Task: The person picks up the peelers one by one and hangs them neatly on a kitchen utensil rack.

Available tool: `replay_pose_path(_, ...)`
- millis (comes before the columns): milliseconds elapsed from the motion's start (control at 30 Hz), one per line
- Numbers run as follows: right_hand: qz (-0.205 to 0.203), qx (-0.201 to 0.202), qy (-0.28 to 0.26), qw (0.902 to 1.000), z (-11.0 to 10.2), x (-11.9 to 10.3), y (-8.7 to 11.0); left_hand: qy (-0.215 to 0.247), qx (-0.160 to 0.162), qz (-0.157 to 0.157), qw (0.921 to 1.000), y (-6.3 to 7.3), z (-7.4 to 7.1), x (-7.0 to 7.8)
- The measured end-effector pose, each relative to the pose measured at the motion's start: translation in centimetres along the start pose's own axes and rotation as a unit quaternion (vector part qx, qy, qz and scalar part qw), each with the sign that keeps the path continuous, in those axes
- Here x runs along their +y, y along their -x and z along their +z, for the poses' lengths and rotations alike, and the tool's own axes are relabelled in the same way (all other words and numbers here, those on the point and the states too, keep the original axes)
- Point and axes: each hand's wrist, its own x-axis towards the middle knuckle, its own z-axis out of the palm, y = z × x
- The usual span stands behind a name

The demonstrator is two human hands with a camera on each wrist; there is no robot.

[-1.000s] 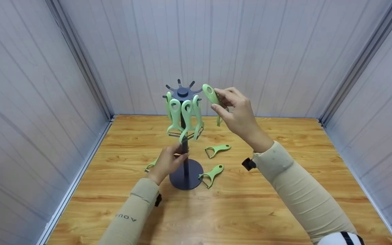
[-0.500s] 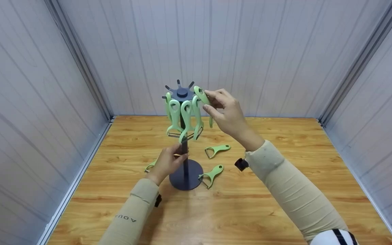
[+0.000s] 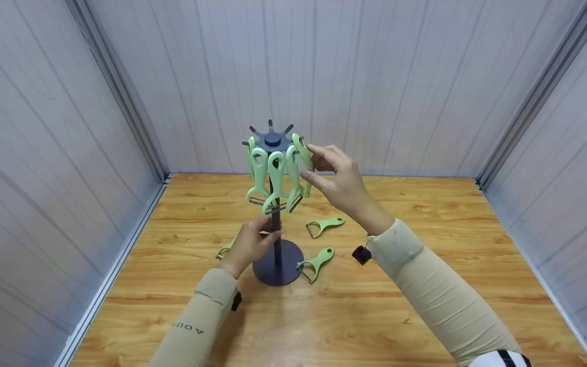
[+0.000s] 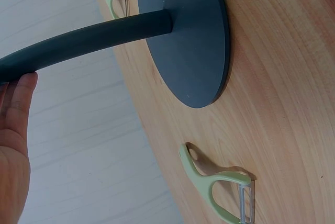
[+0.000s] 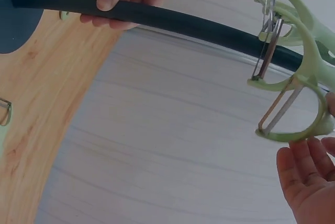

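Note:
A dark rotating stand [image 3: 277,262] rises from a round base, with hooks around its top. Several light green peelers hang from its front hooks, one of them a front peeler [image 3: 275,176]. My left hand [image 3: 250,243] grips the pole [image 4: 104,34] below them, thumb and fingers on either side of it. At the stand's right side, my right hand [image 3: 342,178] pinches a green peeler [image 3: 302,153] whose handle hole is over a hook. In the right wrist view this peeler's head [image 5: 298,111] sits by the fingertips [image 5: 288,156]; most of its handle is out of frame.
Two loose peelers lie on the wooden table right of the base: a farther peeler [image 3: 325,225] and a nearer peeler [image 3: 317,264]. Another peeler [image 3: 225,248] lies left, partly behind the left hand. Back hooks [image 3: 270,124] carry nothing. Pale panels [image 3: 400,86] enclose the table.
My right hand has brought its peeler left onto a right-side hook and lowered it. The stand's top, with its hanging peelers, has turned slightly. My left hand stays on the pole.

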Motion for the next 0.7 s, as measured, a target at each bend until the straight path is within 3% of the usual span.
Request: replay_pose_path(700,0.051,-0.006,0.032,0.9982,-0.6,4.1,3.9,0.002,0.002,-0.001,1.0,-0.1,-0.1,0.4)
